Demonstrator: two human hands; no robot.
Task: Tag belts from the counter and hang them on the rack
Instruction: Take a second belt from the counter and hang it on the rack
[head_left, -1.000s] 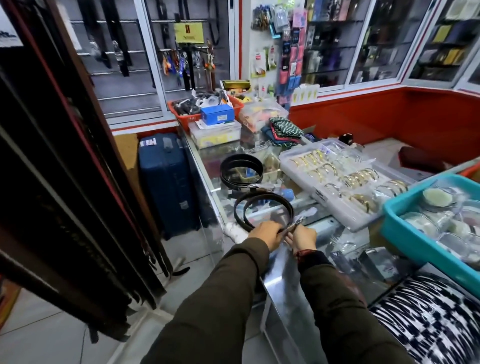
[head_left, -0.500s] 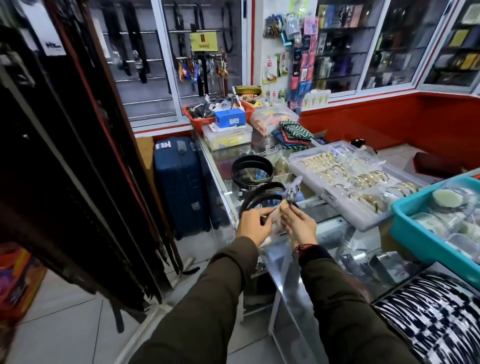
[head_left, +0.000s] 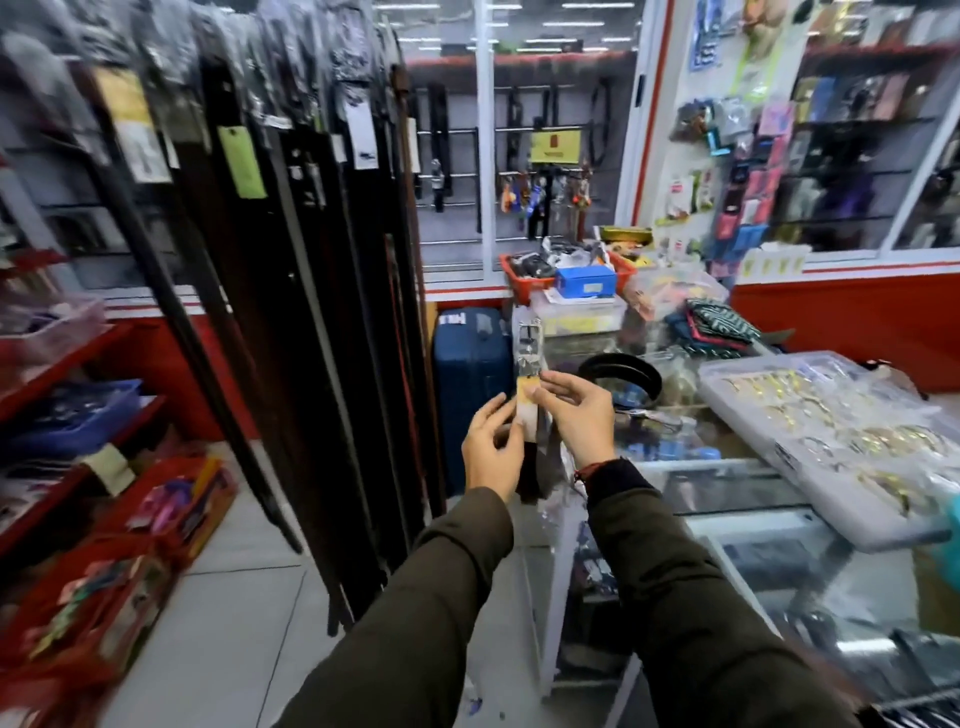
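Note:
A black belt (head_left: 531, 467) hangs straight down between my hands, its silver buckle (head_left: 530, 343) on top and a yellow-and-white tag (head_left: 527, 402) just under the buckle. My left hand (head_left: 491, 452) pinches the tag and belt from the left. From the right, my right hand (head_left: 579, 415) holds the belt with its fingertips on the tag. Both hands are raised off the glass counter (head_left: 727, 467). A second coiled black belt (head_left: 621, 371) lies on the counter behind them. The rack of hanging belts (head_left: 291, 291), many tagged, stands to the left.
A blue suitcase (head_left: 470, 384) stands on the floor between rack and counter. A clear tray of gold bracelets (head_left: 831, 431) sits on the counter at right. Red shelves with boxes (head_left: 78, 441) line the left. An orange basket (head_left: 524, 273) and a blue box (head_left: 584, 280) stand at the counter's far end.
Both hands have lifted the belt off the counter; it now hangs uncoiled with the buckle up. The view has swung up and left toward the rack.

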